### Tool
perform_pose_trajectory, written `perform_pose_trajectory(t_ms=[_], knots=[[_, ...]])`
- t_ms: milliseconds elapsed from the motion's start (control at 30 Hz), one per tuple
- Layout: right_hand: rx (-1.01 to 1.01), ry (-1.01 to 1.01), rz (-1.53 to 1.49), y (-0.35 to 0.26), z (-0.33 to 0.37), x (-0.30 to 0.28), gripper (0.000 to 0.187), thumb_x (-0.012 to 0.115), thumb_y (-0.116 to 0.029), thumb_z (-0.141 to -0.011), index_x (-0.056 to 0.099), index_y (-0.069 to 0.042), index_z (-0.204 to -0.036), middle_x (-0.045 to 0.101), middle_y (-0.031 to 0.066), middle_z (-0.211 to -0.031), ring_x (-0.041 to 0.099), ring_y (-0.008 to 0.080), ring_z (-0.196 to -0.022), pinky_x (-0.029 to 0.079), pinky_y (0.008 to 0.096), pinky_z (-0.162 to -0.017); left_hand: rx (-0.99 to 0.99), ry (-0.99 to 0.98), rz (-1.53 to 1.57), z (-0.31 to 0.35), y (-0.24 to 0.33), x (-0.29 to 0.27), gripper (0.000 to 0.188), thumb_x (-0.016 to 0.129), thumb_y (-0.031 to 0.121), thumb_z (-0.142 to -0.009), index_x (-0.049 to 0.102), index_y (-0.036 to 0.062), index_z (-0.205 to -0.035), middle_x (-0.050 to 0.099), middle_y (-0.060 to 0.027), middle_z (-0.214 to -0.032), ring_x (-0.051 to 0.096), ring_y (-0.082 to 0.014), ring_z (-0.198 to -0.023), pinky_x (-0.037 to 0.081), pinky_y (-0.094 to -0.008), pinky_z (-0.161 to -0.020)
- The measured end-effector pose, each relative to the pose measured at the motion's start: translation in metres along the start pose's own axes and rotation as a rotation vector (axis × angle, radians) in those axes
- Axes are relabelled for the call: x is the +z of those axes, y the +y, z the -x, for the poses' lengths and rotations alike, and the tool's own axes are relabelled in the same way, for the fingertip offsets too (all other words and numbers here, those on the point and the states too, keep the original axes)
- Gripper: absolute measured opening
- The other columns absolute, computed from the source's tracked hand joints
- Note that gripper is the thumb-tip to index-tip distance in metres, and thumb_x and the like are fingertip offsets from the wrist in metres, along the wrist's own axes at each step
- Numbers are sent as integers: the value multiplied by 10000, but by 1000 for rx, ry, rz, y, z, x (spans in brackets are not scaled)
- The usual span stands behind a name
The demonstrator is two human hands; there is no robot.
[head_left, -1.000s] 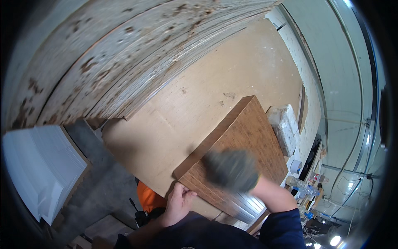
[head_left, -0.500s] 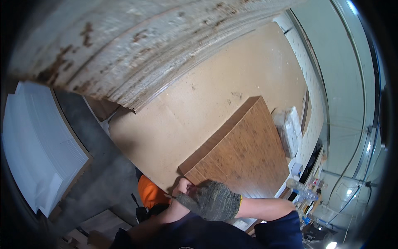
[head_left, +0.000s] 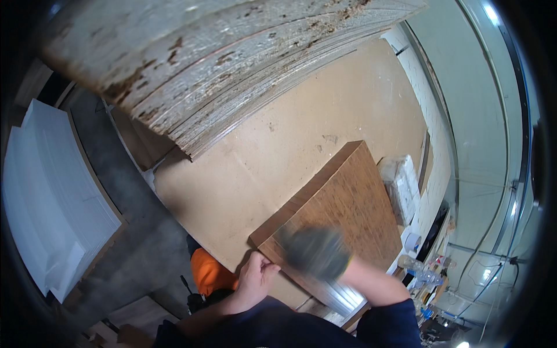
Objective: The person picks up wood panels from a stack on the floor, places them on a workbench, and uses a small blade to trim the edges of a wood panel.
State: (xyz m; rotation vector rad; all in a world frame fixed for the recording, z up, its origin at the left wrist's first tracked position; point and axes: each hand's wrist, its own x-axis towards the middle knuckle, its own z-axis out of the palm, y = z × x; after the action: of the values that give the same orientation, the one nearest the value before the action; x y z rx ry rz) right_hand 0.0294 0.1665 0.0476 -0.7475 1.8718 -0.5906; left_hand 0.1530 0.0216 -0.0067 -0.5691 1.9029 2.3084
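A thick brown wood-grain block or stack of sheets (head_left: 354, 203) lies at an angle on a tan board (head_left: 267, 139). At its near left corner is my bare left hand (head_left: 255, 278), with thumb and fingers pressed together by the lower edge. Whatever they pinch, if anything, is too small to tell. My right hand (head_left: 318, 252), in a dark grey-green knit glove, is over the near part of the brown top. Motion smears its fingers, and I cannot tell whether it touches the surface.
A large stack of pale, stained sheets (head_left: 232, 75) overhangs the far left. White panels (head_left: 58, 191) stand left beyond a grey floor. A white wrapped bundle (head_left: 399, 188), a tape roll (head_left: 412, 241) and clear bottles (head_left: 420, 268) lie to the right. Something orange (head_left: 212, 271) sits by my left wrist.
My gloved right hand has moved off my left hand, rightward and slightly up over the brown top. The left hand, partly covered before, now shows fully near the same corner.
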Motion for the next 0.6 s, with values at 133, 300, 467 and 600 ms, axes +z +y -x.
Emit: perform_pose_trajectory(t_ms=[133, 300, 467, 600], knots=[[84, 591, 628, -54, -2, -13, 394, 472, -272, -917, 515, -27, -1221, 586, 149, -1105, 586, 277, -970, 492, 357, -846, -30, -113, -27, 3, -2, -6, 222, 555, 67, -916, 413, -15, -1066, 587, -117, -958, 597, -153, -854, 494, -291, -764], [187, 974, 536, 20, 21, -164, 241, 517, -105, -891, 551, -10, -1110, 617, 207, -981, 617, 366, -897, 505, 391, -755, -23, -40, 28, 0, 14, -5, 315, 632, 222, -896, 434, -20, -935, 587, -118, -816, 597, -163, -718, 498, -284, -647], [259, 882, 699, 61, 24, -212, 288, 526, -97, -876, 587, -51, -1154, 633, 205, -1052, 624, 354, -944, 505, 407, -804, -24, -99, 79, 2, 6, -6, 358, 691, 198, -843, 427, -18, -955, 581, -133, -831, 616, -194, -732, 514, -291, -661], [241, 746, 732, 49, 9, -226, 293, 543, -108, -869, 614, -106, -1153, 649, 167, -1045, 624, 345, -955, 508, 404, -817, 7, -89, 111, 5, -3, -2, 420, 755, 175, -780, 428, -20, -958, 576, -122, -812, 615, -189, -725, 519, -297, -664]])
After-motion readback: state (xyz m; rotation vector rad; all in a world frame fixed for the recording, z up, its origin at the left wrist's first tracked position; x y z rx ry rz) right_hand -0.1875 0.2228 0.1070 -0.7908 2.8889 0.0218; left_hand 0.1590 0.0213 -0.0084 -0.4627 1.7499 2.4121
